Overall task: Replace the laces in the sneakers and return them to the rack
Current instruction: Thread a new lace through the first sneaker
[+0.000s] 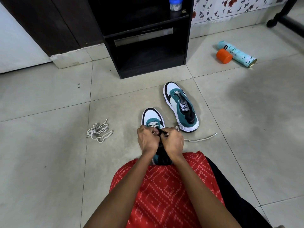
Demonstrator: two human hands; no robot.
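Note:
A teal, white and black sneaker (152,116) stands on the floor in front of my lap, toe pointing away, with white lace crossed through its lowest eyelets. My left hand (147,139) and my right hand (172,140) meet over its tongue, fingers curled and pinching the lace; the shoe's middle is hidden under them. One white lace end (199,139) trails out to the right on the tiles. The second sneaker (181,106) lies further right, without a lace. A loose bundle of white lace (99,132) lies to the left. The black rack (148,46) stands behind.
A teal spray can (238,54) and an orange cap (224,56) lie on the tiles at the far right. A blue-lidded jar (176,4) sits on an upper rack shelf. A dark furniture leg (286,22) is at the top right. My red patterned clothing (164,186) covers my lap.

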